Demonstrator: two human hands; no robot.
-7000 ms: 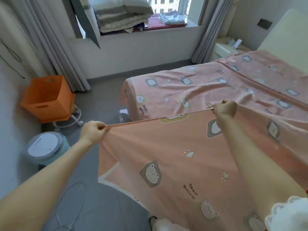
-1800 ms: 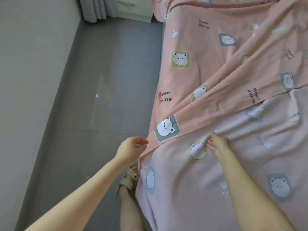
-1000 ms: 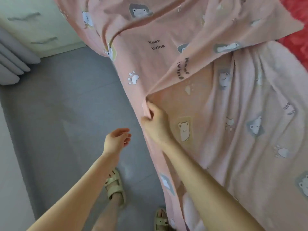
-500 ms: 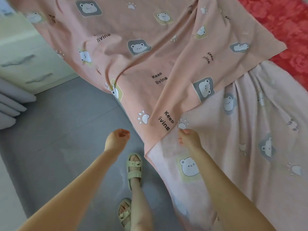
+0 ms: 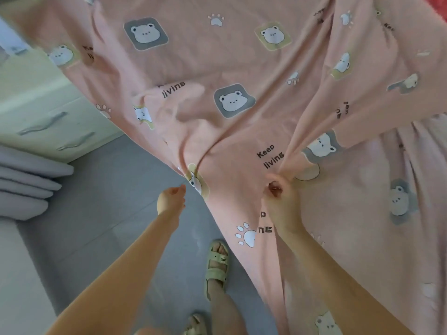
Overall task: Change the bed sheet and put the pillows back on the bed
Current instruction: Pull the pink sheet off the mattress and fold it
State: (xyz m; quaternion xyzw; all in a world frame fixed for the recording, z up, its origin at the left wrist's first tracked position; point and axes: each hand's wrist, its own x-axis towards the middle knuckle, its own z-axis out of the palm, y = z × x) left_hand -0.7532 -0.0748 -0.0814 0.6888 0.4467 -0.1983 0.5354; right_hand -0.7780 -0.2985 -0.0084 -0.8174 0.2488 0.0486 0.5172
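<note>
My left hand is unchanged from half a second back: fingers loosely curled, holding nothing, with the hanging edge of the pink bear-print sheet just beside the tips at 1 o'clock. My right hand has gone from a light pinch on the fold to a fist clamped on bunched sheet, taut ridges running to 12 and 1 o'clock. I read that as me dragging the sheet over; spreading not done.
</note>
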